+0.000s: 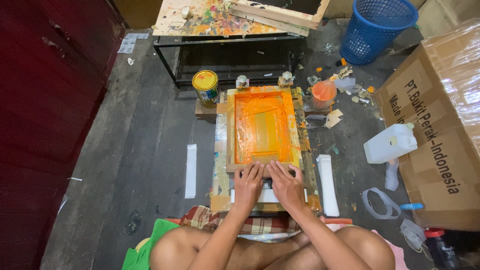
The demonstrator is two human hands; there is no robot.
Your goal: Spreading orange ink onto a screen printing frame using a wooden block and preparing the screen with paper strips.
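A wooden screen-printing frame (229,125) smeared with orange ink lies on the floor in front of me, on a paint-stained board (218,200). My left hand (248,184) and my right hand (286,184) rest side by side on the frame's near edge, fingers spread and pressing down. A wooden squeegee (264,158) lies in the ink just beyond my fingertips. A white flat piece (267,196) shows under my hands at the board's near end.
A yellow-lidded paint can (206,86) stands left of the frame and an orange plastic cup (323,93) to its right. A white jug (390,143), a large cardboard box (440,125), a blue basket (376,27), a paint-splattered low table (220,25) and white strips (190,170) lie around.
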